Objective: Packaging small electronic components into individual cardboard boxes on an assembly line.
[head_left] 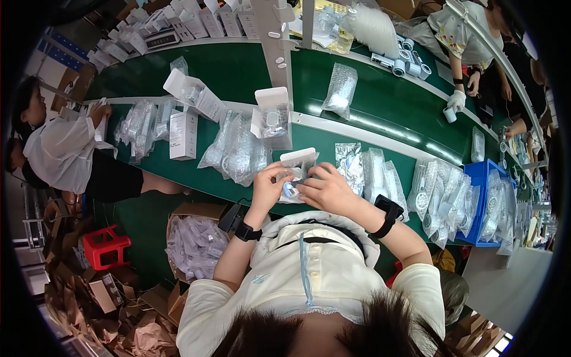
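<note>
Close in front of me at the bench edge stands a small white carton with its lid flap raised. My left hand grips its left side, fingers bent at the opening. On the opposite side, my right hand has its fingers curled over the rim. Between them shows a clear-wrapped item with a light blue part; its kind cannot be made out. Beyond my left hand lie bubble-wrapped devices and another open white carton. A silver foil bag lies beyond my right hand, beside bubble-wrapped packs.
A blue crate stands at the right among more wrapped devices. A metal post rises ahead. One bubble-wrapped pack lies on the green belt. Co-workers are at left and far right. A red stool stands on the floor.
</note>
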The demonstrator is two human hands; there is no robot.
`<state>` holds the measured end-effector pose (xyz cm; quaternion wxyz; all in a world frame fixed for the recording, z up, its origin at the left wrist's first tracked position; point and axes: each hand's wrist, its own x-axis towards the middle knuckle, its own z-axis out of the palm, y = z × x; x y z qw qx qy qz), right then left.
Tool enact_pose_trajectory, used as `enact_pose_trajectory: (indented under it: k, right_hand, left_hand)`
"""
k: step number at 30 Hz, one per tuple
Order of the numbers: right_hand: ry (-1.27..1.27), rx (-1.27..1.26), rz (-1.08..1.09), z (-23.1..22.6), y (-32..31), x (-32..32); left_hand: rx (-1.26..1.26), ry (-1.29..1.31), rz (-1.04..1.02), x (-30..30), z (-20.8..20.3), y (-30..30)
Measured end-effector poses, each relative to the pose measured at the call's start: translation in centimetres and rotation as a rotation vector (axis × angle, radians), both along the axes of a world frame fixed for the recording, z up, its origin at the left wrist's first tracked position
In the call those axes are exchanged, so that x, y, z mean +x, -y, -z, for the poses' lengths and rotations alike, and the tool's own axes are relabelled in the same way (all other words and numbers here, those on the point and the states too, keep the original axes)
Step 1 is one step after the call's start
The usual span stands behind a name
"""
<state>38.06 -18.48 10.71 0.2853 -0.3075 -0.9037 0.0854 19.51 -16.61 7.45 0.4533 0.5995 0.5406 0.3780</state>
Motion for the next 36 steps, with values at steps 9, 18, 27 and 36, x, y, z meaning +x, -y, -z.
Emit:
enact_pose_trajectory:
  k: [9,18,27,36]
  right_hand:
    - [0.019,0.052,0.104,0.3,0.4,0.0]
    - [-0.028,-0.104,0.008,-0.7,0.4,0.3]
    - [-0.006,0.045,0.106,3.2,2.0,0.1]
    - [-0.029,-0.14,0.139,1.7,1.6,0.4]
  left_hand:
    - [-0.162,0.252,0.119,-1.0,0.1,-0.1]
    - [0.06,0.078,0.302,-0.6,-1.3,1.4]
    - [0.331,-0.238,0.203,0.9,-1.0,3.6]
    - [0.255,-0.124,0.155,1.0,-0.1,4.3]
